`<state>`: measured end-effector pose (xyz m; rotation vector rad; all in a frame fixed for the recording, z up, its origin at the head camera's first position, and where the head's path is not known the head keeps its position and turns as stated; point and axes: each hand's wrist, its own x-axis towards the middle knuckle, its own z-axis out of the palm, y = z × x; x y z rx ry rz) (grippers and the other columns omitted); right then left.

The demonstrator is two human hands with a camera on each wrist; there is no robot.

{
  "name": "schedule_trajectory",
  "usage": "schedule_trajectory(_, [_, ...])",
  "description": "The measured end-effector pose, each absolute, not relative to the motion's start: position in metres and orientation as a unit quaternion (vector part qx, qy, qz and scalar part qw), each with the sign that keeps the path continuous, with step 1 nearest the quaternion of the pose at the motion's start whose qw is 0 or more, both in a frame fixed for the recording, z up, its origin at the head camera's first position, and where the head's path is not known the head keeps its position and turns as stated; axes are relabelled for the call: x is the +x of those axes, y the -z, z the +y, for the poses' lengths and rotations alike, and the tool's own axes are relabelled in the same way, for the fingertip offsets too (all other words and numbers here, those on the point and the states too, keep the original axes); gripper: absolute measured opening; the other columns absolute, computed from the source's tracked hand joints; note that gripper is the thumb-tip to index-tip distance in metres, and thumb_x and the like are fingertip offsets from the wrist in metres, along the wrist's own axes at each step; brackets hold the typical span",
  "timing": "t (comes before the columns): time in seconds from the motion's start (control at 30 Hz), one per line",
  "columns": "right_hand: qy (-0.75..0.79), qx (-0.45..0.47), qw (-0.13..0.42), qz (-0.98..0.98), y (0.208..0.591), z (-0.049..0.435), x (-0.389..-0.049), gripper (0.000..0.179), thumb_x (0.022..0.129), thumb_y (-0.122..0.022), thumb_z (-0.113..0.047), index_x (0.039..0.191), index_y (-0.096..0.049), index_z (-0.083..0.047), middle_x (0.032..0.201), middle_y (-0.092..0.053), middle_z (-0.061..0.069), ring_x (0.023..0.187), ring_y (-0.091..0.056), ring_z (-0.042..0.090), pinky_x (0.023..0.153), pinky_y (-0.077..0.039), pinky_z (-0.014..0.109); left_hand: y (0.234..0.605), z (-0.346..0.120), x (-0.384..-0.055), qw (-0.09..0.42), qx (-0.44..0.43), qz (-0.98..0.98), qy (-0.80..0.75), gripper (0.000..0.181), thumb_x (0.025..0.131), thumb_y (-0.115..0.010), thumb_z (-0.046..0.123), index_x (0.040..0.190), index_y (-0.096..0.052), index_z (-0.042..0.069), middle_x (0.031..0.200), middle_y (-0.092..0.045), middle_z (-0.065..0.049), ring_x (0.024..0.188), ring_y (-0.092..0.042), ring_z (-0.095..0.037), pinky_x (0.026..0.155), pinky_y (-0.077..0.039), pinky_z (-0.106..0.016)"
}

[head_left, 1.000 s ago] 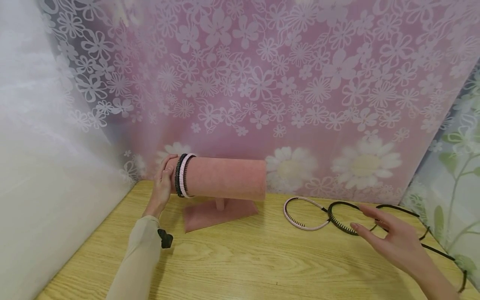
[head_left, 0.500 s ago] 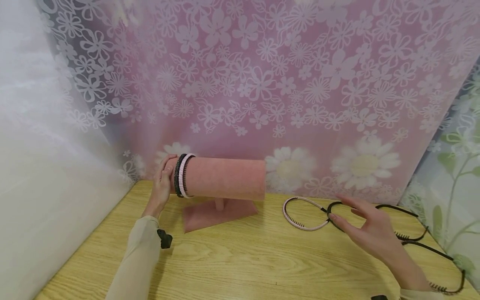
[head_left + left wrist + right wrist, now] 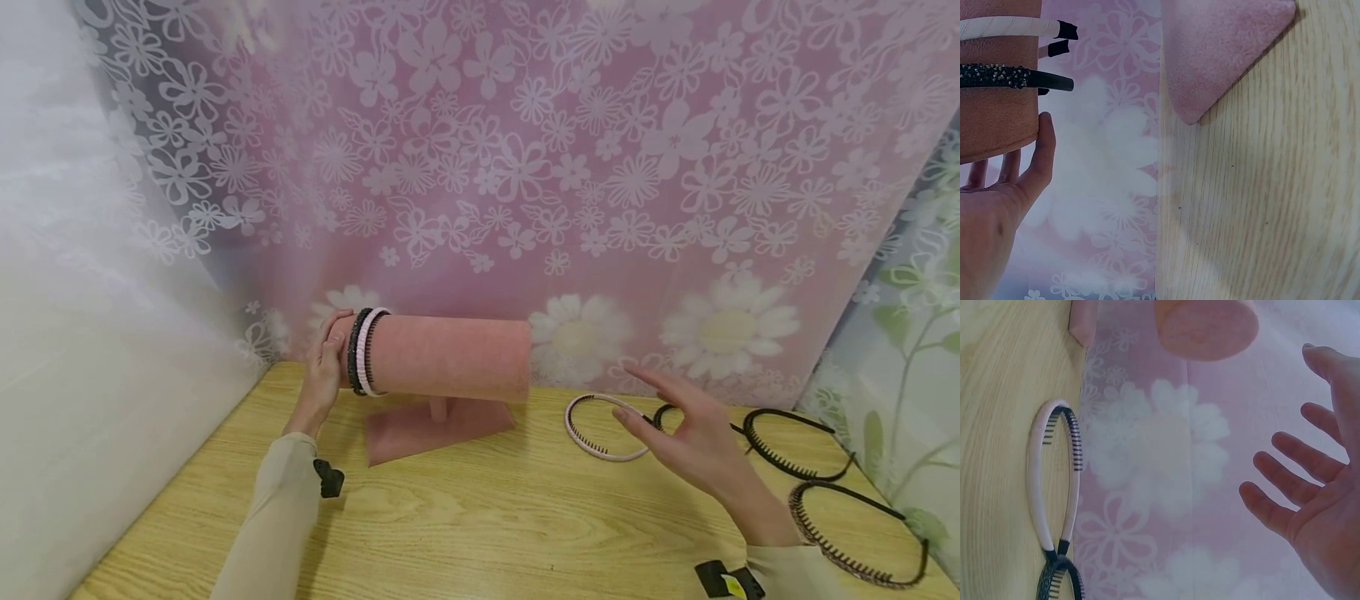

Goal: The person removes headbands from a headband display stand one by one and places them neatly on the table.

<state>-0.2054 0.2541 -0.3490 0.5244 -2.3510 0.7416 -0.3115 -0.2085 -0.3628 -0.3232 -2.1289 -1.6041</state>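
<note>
My left hand [image 3: 322, 375] grips the left end of a pink velvet headband stand [image 3: 450, 358], a horizontal roll on a flat base. Two headbands sit on the roll beside this hand: a black glittery headband [image 3: 997, 76] outermost and a pale pink toothed headband [image 3: 364, 352] next to it. My right hand [image 3: 693, 437] is in the air over the right part of the table, fingers spread and holding nothing. Below its fingertips in the head view lies a pale pink headband [image 3: 1036, 481]; a dark headband [image 3: 1044, 584] touches its ends and is partly hidden behind the hand.
Farther right on the wooden table [image 3: 480, 517] lie a black toothed headband [image 3: 783, 462] and a dark glittery headband [image 3: 840, 560]. A pink floral curtain [image 3: 480, 208] hangs close behind the stand. White sheeting [image 3: 97, 333] rises at the left, a leaf-patterned sheet [image 3: 915, 350] at the right.
My right hand has moved left across the headbands, from the dark one toward the pale pink one, uncovering the two at the far right. The left hand and the stand have hardly moved.
</note>
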Motion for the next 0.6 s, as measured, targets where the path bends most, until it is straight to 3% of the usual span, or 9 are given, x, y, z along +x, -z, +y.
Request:
schedule_trajectory(0.1, [-0.284, 0.218, 0.304, -0.883, 0.346, 0.246, -0.210, 0.064, 0.078, -0.078, -0.023, 0.135, -0.050, -0.032, 0.133, -0.058, -0.001, 0.120, -0.053, 0.018, 0.088, -0.044, 0.027, 0.363, -0.209, -0.311, 0.227, -0.117, -0.774, 0.579, 0.041, 0.104, -0.029, 0.028, 0.140, -0.044, 0.017, 0.140, -0.047, -0.006, 0.113, -0.048, -0.015, 0.099, -0.035, -0.035])
schedule_trajectory(0.33, [-0.303, 0.260, 0.302, -0.866, 0.338, 0.229, -0.218, 0.064, 0.078, -0.078, -0.021, 0.135, -0.051, -0.029, 0.136, -0.055, -0.002, 0.122, -0.053, 0.020, 0.093, -0.044, 0.043, 0.364, -0.210, -0.314, 0.222, -0.118, -0.766, 0.592, 0.040, 0.103, -0.031, 0.027, 0.140, -0.044, 0.018, 0.142, -0.046, -0.005, 0.113, -0.048, -0.010, 0.098, -0.035, -0.029])
schedule_trajectory(0.6, [-0.322, 0.276, 0.291, -0.858, 0.329, 0.207, -0.227, 0.063, 0.078, -0.078, -0.026, 0.135, -0.052, -0.030, 0.140, -0.050, -0.004, 0.131, -0.045, 0.020, 0.100, -0.041, 0.047, 0.365, -0.210, -0.315, 0.216, -0.123, -0.764, 0.596, 0.041, 0.104, -0.030, 0.026, 0.142, -0.041, 0.016, 0.142, -0.045, -0.005, 0.111, -0.048, -0.005, 0.096, -0.036, -0.025])
